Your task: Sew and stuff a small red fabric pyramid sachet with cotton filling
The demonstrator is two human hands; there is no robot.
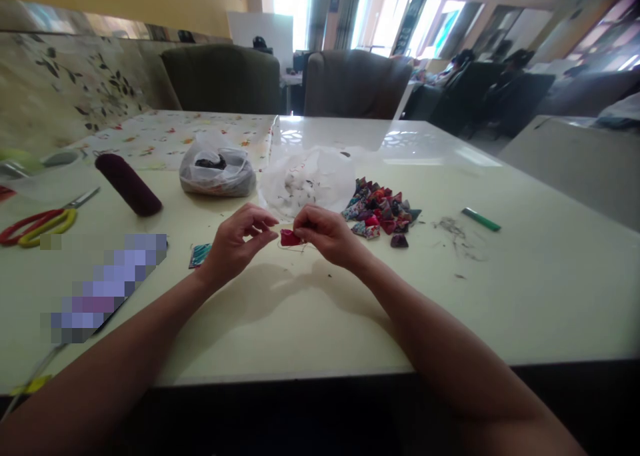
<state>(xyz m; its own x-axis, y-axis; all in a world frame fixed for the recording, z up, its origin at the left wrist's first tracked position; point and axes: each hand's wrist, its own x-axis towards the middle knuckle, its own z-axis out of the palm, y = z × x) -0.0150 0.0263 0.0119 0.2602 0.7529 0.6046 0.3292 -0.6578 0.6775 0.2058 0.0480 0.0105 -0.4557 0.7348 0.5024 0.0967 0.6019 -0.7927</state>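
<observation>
Between my thumb and fingers, my right hand pinches a small red fabric piece just above the table. A thin dark thread hangs by the piece's lower edge. Just left of it, my left hand is raised, its fingers curved and the thumb and forefinger tips slightly apart; nothing shows between them. A teal patterned fabric square lies by my left wrist. Right of my right hand is a pile of small stuffed fabric pyramids in red, maroon and prints.
Beyond my hands sit a white plastic bag and a filled translucent bag. To the left are a maroon cylindrical case, scissors and a blurred-out flat object. A green stick-like object and thread scraps lie right.
</observation>
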